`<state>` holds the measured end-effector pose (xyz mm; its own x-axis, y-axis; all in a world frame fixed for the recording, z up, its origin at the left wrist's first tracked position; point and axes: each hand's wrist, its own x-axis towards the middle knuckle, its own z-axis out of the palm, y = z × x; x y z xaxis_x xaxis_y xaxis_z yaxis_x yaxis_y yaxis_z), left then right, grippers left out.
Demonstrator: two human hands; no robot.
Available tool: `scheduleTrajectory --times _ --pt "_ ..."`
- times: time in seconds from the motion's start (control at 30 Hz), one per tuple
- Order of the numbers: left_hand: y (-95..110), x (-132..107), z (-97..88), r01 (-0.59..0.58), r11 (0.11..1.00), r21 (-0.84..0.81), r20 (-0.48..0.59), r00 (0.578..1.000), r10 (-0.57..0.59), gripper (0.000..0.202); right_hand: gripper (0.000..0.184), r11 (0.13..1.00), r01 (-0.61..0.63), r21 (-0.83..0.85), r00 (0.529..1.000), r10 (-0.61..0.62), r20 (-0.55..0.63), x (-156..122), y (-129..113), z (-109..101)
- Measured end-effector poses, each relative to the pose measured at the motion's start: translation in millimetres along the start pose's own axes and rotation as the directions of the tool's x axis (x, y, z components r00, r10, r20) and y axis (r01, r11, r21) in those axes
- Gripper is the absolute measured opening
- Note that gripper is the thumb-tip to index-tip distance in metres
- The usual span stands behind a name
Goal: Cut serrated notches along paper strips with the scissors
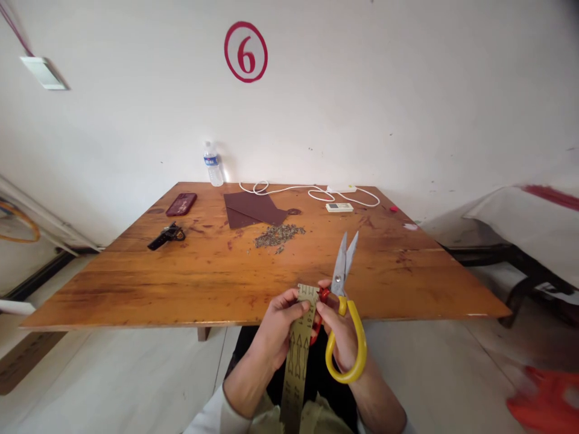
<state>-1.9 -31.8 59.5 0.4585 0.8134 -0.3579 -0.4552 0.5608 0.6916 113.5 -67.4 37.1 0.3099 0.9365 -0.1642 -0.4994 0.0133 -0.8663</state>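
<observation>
An olive strip of sandpaper [297, 355], its back printed with dark arrows and lettering, hangs down toward my lap. My left hand [274, 328] pinches its upper left edge between thumb and fingers. At the upper right edge, my right hand [341, 331] grips the strip too, while also holding a pair of scissors [338, 279]. The blades point up and away, slightly parted. One handle loop is yellow and stands out over the hand; the other is red and partly hidden by the fingers and strip. Both hands are just in front of the table's near edge.
On the wooden table [208, 283] are a heap of small brownish bits [278, 235], dark brown sheets [248, 208], a phone [181, 204], a black strap-like item [165, 236], a water bottle [213, 166], a white remote [339, 207] and a power strip [341, 188] with its cord.
</observation>
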Motion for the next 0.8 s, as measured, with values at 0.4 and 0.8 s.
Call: scheduleTrajectory --times 0.4,0.8 --pt "-16 5 -11.7 -0.013 0.997 -0.077 -0.035 0.999 0.011 0.032 0.047 0.999 0.048 0.001 0.993 -0.048 -0.104 1 24 -2" --pt "-33 6 -23.1 -0.067 0.978 -0.200 -0.051 0.997 0.058 0.026 0.045 0.973 0.055 -0.226 0.998 -0.049 0.031 3 25 -13"
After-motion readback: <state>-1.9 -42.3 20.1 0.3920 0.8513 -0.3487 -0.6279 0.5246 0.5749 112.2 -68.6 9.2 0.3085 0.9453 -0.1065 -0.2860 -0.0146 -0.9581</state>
